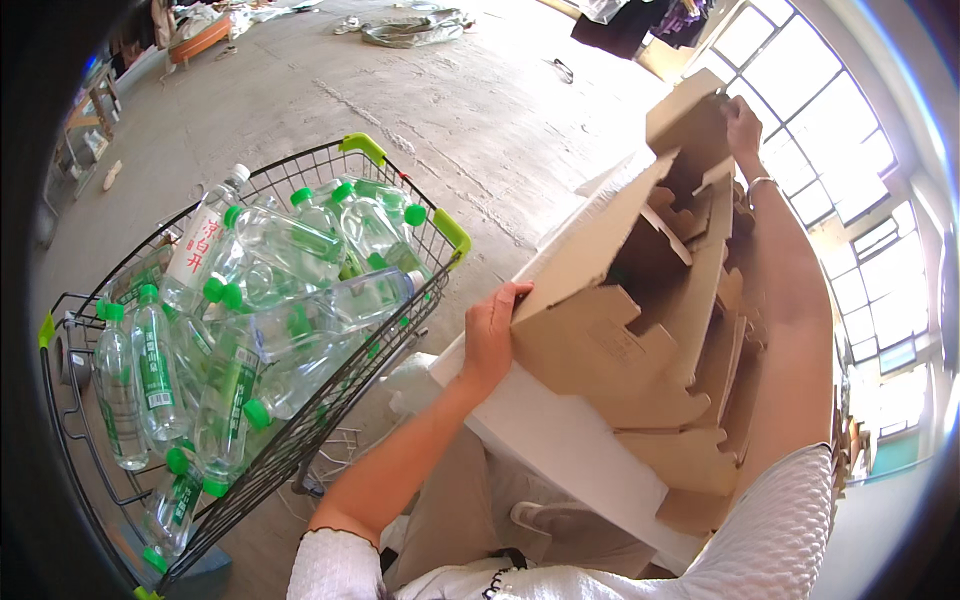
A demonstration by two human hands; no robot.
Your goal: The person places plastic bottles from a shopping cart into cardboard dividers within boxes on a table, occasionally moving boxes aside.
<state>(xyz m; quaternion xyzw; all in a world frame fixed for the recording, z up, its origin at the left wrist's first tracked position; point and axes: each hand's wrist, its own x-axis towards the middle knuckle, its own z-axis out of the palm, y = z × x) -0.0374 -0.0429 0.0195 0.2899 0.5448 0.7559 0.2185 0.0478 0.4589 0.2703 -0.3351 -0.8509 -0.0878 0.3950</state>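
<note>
An open brown cardboard box (590, 345) with notched flaps and inner cardboard pieces leans at a slant in front of me, on the right. My left hand (490, 335) grips its near left corner, with the fingers partly hidden behind the edge. At the far end, my right hand (742, 130) is closed over the raised end flap (685, 110). Beneath the box shows a white slab-like surface (570, 430). The inside of the box is partly in shadow, so what lies deep in it cannot be made out.
To my left stands a black wire shopping cart (290, 470) with green corners, heaped with clear plastic bottles (285, 240), mostly green-capped. Farther off on the concrete floor (440, 110) lies a greyish crumpled heap (415, 28). Large paned windows (800, 90) line the right side.
</note>
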